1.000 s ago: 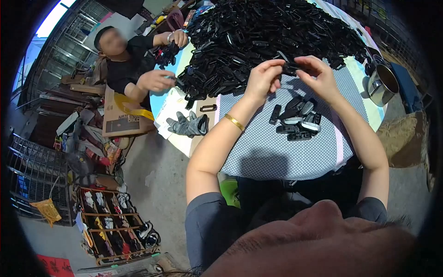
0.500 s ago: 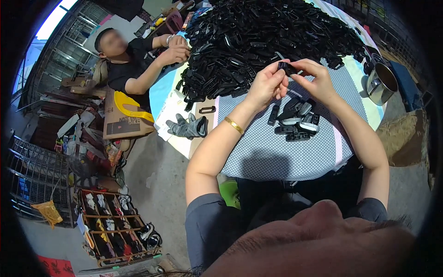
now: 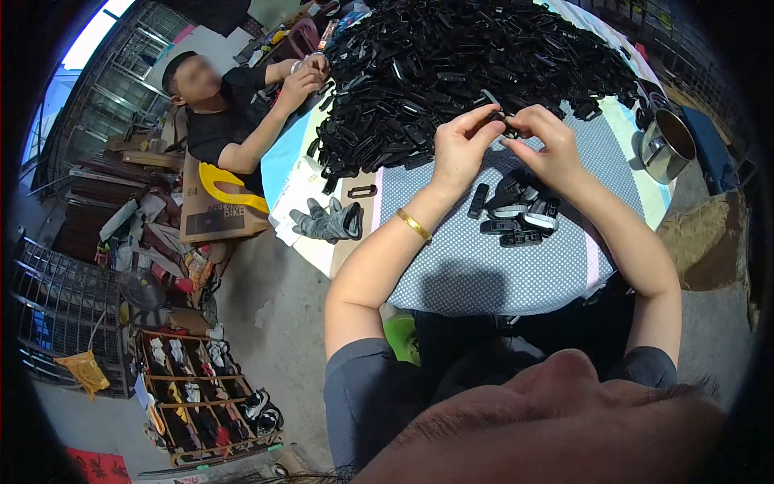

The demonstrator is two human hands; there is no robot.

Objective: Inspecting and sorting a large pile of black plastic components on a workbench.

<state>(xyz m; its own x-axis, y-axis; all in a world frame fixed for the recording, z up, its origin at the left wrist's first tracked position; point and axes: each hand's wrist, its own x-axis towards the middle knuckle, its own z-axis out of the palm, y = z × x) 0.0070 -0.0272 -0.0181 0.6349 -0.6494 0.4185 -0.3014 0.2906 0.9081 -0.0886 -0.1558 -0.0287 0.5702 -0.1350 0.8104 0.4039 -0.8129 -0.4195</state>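
Over the near side of the round table, my left hand [image 3: 466, 153] and my right hand [image 3: 550, 147] meet fingertip to fingertip. Both pinch a small black plastic part [image 3: 501, 123], mostly hidden by the fingers. Just below them a small group of black and grey plastic pieces [image 3: 520, 213] lies on the dotted tablecloth [image 3: 468, 278]. Beyond my hands spreads a large heap of similar black parts [image 3: 451, 77]. A gold bangle [image 3: 414, 224] circles my left wrist.
Grey gloves [image 3: 326, 221] and a black rectangular frame piece [image 3: 362, 191] lie on the table's left side. At its right edge stands a metal pot [image 3: 667, 145]. Across at the left, another person [image 3: 230, 113] sits with both hands at the heap, beside a cardboard box [image 3: 222, 210].
The black part has turned between my fingers and is more covered now. My left fingers have straightened and shifted slightly. The other person's hands have moved a little apart.
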